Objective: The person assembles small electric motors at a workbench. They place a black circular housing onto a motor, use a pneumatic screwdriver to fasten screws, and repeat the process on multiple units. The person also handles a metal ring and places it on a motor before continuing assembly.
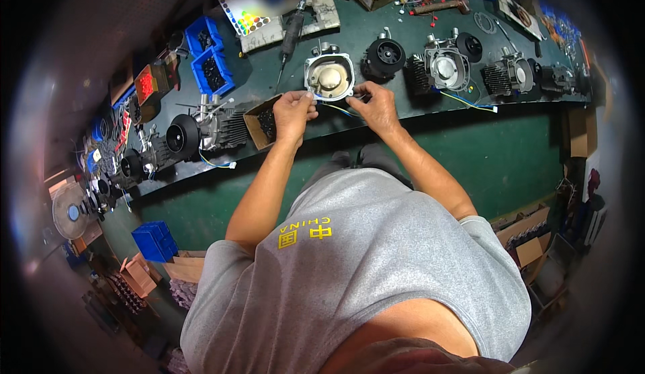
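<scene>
A silvery metal housing point(330, 77), square-rimmed with a pale round dome inside, rests on the green bench with its open side up. At its near left corner is my left hand point(292, 115), fingers curled in and fingertips together; anything between them is too small to make out. My right hand point(378, 110) pinches the near right corner of the housing between thumb and forefinger. Thin coloured wires point(339, 110) come out below the housing, between my hands. Right of it stands a black fan wheel point(384, 57) on a motor part.
A power screwdriver point(291, 34) on a red hose is left of the housing. An open box of small black parts point(259, 124) sits by my left wrist. Blue bins point(212, 70) stand farther left. Similar motor assemblies point(447, 68) line both sides. A hammer point(440, 6) lies at the back.
</scene>
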Demonstrator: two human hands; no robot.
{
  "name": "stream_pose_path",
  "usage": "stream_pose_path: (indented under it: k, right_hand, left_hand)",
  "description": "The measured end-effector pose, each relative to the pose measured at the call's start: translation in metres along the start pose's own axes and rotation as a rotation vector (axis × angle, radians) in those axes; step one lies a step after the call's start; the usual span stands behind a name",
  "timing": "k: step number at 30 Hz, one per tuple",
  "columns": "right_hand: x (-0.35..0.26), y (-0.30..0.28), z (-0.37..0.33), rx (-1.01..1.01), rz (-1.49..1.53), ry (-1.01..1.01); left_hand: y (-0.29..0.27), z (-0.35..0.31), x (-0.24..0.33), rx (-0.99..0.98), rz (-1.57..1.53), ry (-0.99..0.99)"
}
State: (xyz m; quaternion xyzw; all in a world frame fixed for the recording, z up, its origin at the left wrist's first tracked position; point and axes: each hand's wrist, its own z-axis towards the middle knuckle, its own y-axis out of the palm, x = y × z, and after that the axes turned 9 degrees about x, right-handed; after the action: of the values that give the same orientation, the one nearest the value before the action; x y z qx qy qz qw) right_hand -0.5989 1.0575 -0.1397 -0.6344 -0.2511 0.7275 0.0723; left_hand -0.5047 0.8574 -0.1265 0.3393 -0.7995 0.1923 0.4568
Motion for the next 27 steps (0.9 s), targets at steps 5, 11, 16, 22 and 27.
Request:
stream_pose_path:
  k: [5, 11, 16, 22, 27]
  right_hand:
    - [0.0, 0.001, 0.0, -0.011, -0.02, 0.018]
    - [-0.003, 0.0, 0.001, -0.001, -0.077, -0.034]
    - [-0.009, -0.002, 0.002, 0.0, -0.093, -0.052]
    - [-0.012, -0.003, 0.002, -0.01, -0.113, -0.076]
    - [-0.015, -0.007, 0.001, -0.027, -0.174, -0.125]
  left_hand:
    - [-0.002, 0.003, -0.003, 0.01, 0.117, 0.071]
    - [-0.002, -0.001, 0.0, 0.069, 0.354, 0.215]
    - [-0.007, 0.002, -0.011, 0.034, 0.44, 0.363]
    - [-0.01, 0.0, -0.008, -0.014, 0.559, 0.531]
    - [-0.014, -0.003, -0.004, -0.029, 0.681, 0.63]
